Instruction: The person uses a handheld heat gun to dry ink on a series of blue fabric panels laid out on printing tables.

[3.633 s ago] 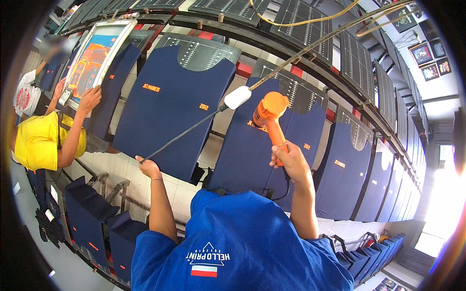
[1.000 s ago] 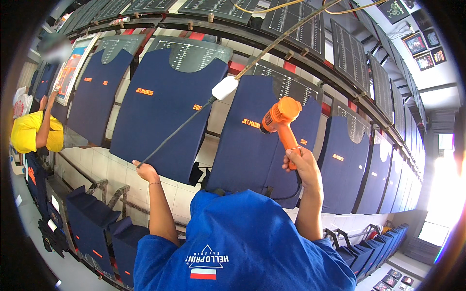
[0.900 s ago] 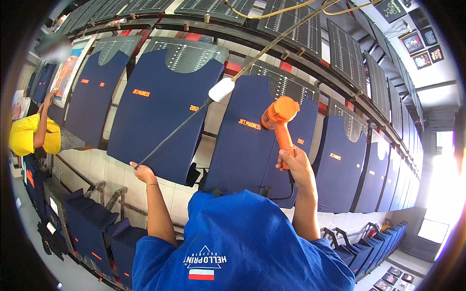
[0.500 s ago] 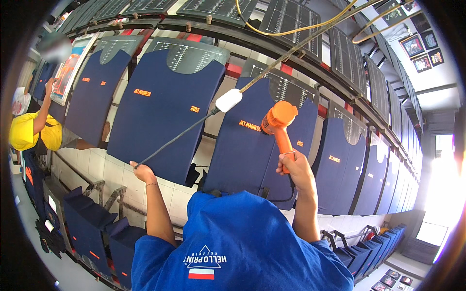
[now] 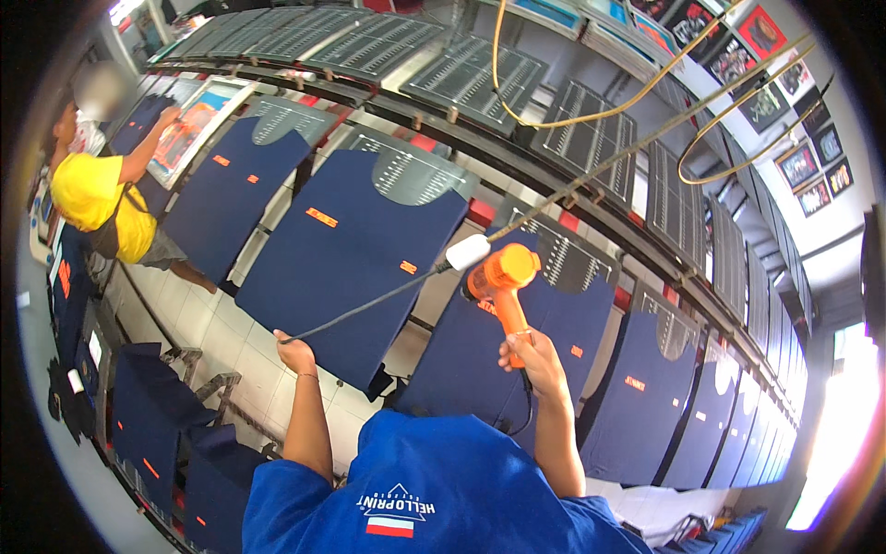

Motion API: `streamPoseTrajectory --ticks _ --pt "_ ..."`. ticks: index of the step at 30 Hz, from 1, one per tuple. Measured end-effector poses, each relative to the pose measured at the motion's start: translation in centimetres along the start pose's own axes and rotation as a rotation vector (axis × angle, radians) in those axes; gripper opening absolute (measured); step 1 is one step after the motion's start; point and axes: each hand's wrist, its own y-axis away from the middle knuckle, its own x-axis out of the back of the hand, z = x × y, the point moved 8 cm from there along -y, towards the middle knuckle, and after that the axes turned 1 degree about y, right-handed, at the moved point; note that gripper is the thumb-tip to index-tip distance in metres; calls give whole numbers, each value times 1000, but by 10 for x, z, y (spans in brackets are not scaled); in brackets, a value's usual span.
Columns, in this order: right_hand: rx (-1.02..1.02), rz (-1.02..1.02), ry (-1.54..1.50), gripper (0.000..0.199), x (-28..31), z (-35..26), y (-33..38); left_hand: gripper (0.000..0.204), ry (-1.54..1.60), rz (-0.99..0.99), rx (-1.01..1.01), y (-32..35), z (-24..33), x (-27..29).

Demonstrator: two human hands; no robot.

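My right hand [image 5: 537,366] is closed round the handle of an orange hair dryer [image 5: 506,284]. Its black nozzle points left, above a navy fabric piece [image 5: 461,360] with small orange prints; the dryer partly covers one print. A black power cord [image 5: 369,307] stretches from the fingers of my left hand [image 5: 297,355] up to a white connector block [image 5: 468,251]. From that block a yellowish cable [image 5: 609,166] rises to the upper right. My left hand is beside the lower edge of another navy piece [image 5: 355,249], which lies on a dark marked board [image 5: 411,175].
More navy pieces [image 5: 637,397] lie on boards along the long rack to the right. A metal rail [image 5: 406,109] runs behind them, with further dark boards [image 5: 475,78] beyond. At the left, a co-worker in yellow [image 5: 101,198] reaches toward a framed screen [image 5: 198,134]. Yellow hoses [image 5: 554,123] hang overhead.
The view has tilted, so the rack sits lower and more of the co-worker shows. The hair dryer has shifted left over the fabric, nearer its print. Both hands keep their holds.
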Motion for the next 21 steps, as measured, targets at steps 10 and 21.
streamPoseTrajectory --ticks 10,21 --pt "122 170 -62 29 37 19 66 67 -87 48 -16 6 10 7" --pt "23 6 -456 49 -12 41 100 75 -155 -83 208 -69 -17 21"
